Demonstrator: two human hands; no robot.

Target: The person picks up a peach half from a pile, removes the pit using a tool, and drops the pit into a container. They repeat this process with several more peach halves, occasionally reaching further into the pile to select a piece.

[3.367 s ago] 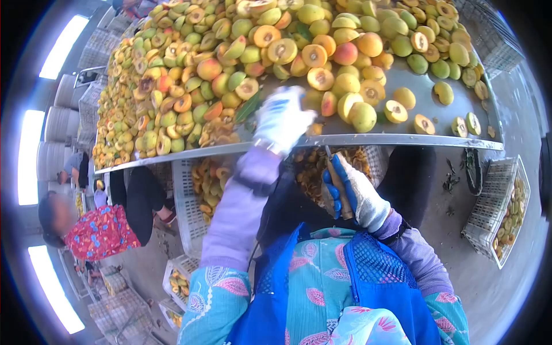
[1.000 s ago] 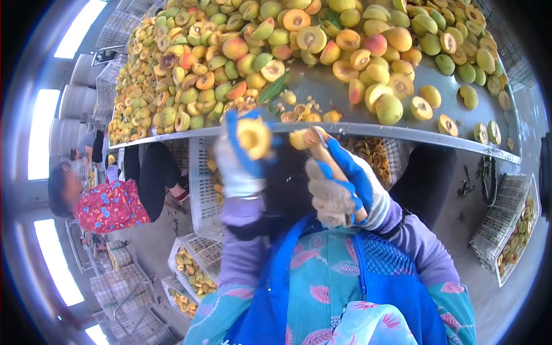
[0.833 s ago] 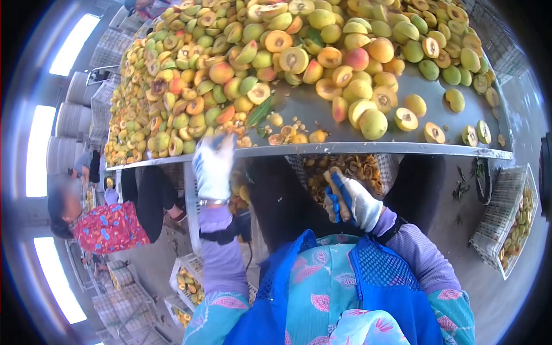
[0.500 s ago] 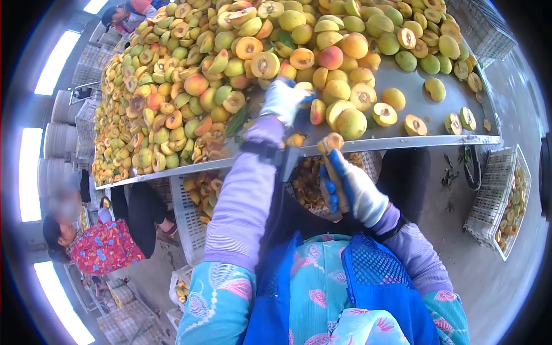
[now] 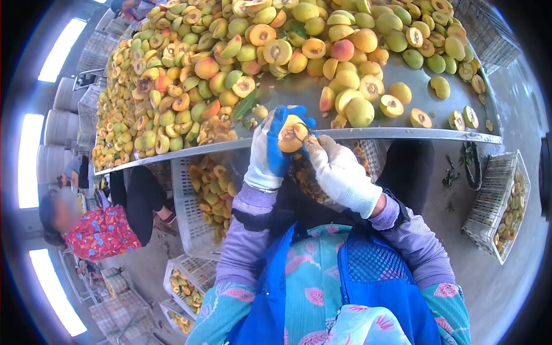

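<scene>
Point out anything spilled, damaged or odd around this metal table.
A dark brown, spoiled-looking fruit stands out among the yellow-green fruit on the left of the grey metal table. Dark green leaf scraps litter the grey floor near its right front.

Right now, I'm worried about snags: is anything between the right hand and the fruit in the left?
Only the tool in the right hand, its end at the fruit in the left hand; nothing else visible is between.

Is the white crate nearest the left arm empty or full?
The crate isn't empty: fruit lies piled inside. The table edge hides part, so I cannot tell if it's full.
</scene>
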